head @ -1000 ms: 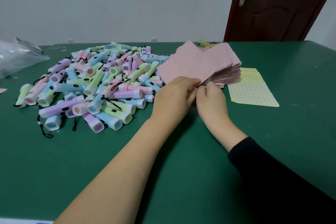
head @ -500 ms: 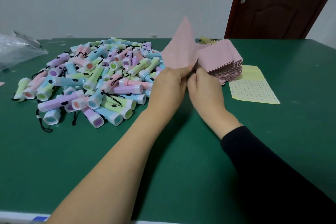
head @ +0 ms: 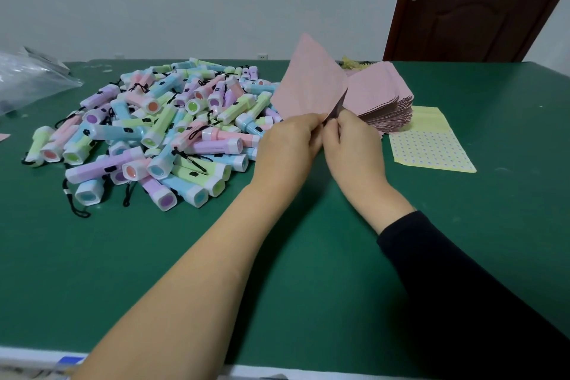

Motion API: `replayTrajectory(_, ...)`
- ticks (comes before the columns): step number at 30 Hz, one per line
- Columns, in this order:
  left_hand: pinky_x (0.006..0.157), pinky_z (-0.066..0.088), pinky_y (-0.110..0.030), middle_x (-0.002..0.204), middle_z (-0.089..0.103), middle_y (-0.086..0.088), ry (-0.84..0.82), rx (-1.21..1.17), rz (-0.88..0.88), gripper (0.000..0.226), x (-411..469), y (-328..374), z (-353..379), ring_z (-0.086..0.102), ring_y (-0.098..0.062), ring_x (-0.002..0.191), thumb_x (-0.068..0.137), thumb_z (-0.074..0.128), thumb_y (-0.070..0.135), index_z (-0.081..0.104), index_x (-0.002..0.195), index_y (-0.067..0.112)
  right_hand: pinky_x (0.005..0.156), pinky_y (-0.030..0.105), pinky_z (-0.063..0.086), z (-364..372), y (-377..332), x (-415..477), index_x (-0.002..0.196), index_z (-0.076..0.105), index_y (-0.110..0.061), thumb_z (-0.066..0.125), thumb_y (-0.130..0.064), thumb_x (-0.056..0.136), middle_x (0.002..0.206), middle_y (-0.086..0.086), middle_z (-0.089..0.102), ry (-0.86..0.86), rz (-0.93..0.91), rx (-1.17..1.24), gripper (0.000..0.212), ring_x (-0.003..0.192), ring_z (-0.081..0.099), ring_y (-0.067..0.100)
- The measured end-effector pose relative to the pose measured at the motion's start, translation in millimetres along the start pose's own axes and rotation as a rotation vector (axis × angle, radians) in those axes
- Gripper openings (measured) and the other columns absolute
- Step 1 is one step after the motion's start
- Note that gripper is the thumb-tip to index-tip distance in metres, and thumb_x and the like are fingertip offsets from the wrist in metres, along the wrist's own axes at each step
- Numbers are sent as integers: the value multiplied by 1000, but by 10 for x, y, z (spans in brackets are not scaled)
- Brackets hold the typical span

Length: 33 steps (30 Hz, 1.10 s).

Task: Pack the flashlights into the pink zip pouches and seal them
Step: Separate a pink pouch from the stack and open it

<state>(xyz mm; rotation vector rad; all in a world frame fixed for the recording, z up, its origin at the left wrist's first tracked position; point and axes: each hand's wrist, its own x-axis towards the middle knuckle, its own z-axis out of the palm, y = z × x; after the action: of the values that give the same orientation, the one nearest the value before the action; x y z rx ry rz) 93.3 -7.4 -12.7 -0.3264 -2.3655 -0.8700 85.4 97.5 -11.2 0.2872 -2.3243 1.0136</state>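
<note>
A big heap of pastel flashlights (head: pixel 160 132) with black wrist cords lies on the left of the green table (head: pixel 185 271). A thick stack of pink pouches (head: pixel 382 95) sits at centre right. One pink pouch (head: pixel 308 83) stands upright above the table, its mouth edge down. My left hand (head: pixel 287 151) pinches one side of that mouth and my right hand (head: pixel 354 145) pinches the other, with a dark gap showing between the two layers. No flashlight is in either hand.
A yellow dotted pouch (head: pixel 428 142) lies flat to the right of the pink stack. A crumpled clear plastic bag (head: pixel 27 80) sits at the far left. A brown door (head: pixel 481 3) stands behind the table's right corner.
Both hands have lifted one pink pouch off the stack, tipped it upright and parted its mouth. The flashlights have not moved.
</note>
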Motion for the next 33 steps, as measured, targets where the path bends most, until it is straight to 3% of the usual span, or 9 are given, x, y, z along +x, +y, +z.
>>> replayTrajectory(6, 69, 48, -44, 72, 67, -11, -28, -47, -49, 18, 23, -33, 1, 58, -33, 71, 96, 56, 17, 72, 93, 9, 59, 38, 19, -51, 58, 23, 71, 41, -7, 43, -10, 96, 67, 12, 48, -52, -46, -43, 24, 66, 40, 31)
replayTrajectory(10, 65, 49, -44, 65, 64, -13, -51, -42, -57, 18, 24, -28, -1, 58, -36, 66, 94, 56, 18, 70, 87, 9, 57, 37, 15, -80, 69, 39, 63, 35, -11, 46, -9, 94, 58, 4, 40, -83, -22, -46, 33, 62, 35, 30)
replayTrajectory(15, 67, 46, -45, 73, 66, -14, -69, 23, -49, 18, 20, -9, -2, 57, -37, 73, 94, 57, 19, 70, 90, 8, 56, 37, 12, -87, 49, 47, 55, 26, -16, 48, -5, 90, 51, -1, 31, -129, 99, 70, 43, 59, 29, 23)
replayTrajectory(18, 68, 48, -44, 78, 68, -15, -63, 41, -47, 18, 20, -2, -13, 58, -37, 76, 93, 57, 18, 72, 95, 9, 57, 41, 27, -89, 68, 65, 57, 35, -7, 48, -5, 89, 55, 11, 42, -146, 154, 101, 34, 63, 47, 32)
replayTrajectory(20, 68, 48, -42, 77, 69, -16, -31, 2, -88, 18, 34, -19, -45, 59, -37, 76, 92, 56, 14, 73, 95, 10, 62, 46, 42, -107, 83, 77, 65, 45, 3, 46, -6, 90, 65, 26, 48, -142, 167, 143, 26, 77, 61, 44)
replayTrajectory(24, 68, 49, -41, 76, 70, -12, 7, 4, -71, 18, 32, 13, -62, 61, -34, 76, 93, 57, 17, 74, 97, 13, 64, 44, 44, -86, 70, 59, 70, 47, 4, 46, -7, 90, 68, 26, 51, -87, 214, 199, 24, 79, 62, 44)
replayTrajectory(27, 68, 49, -40, 85, 71, -4, 12, 106, 34, 17, -2, 102, -32, 62, -28, 82, 93, 57, 22, 72, 98, 16, 72, 47, 57, -62, -4, 37, 84, 56, -8, 48, -12, 88, 70, 6, 60, -106, 422, 492, 10, 74, 62, 26)
replayTrajectory(30, 68, 49, -43, 89, 71, -4, 2, 230, 102, 20, -7, 132, -29, 62, -28, 86, 93, 56, 22, 72, 102, 16, 52, 31, 57, -85, -45, 51, 101, 56, -19, 39, -6, 90, 62, -7, 66, -200, 637, 908, 24, 59, 66, 11)
replayTrajectory(33, 68, 46, -40, 90, 71, -7, 3, 278, 100, 21, -6, 135, -49, 61, -31, 90, 92, 56, 21, 73, 102, 14, 47, 26, 53, -119, -37, 45, 98, 56, -14, 34, 2, 92, 56, -3, 65, -274, 793, 1160, 28, 50, 65, 10)
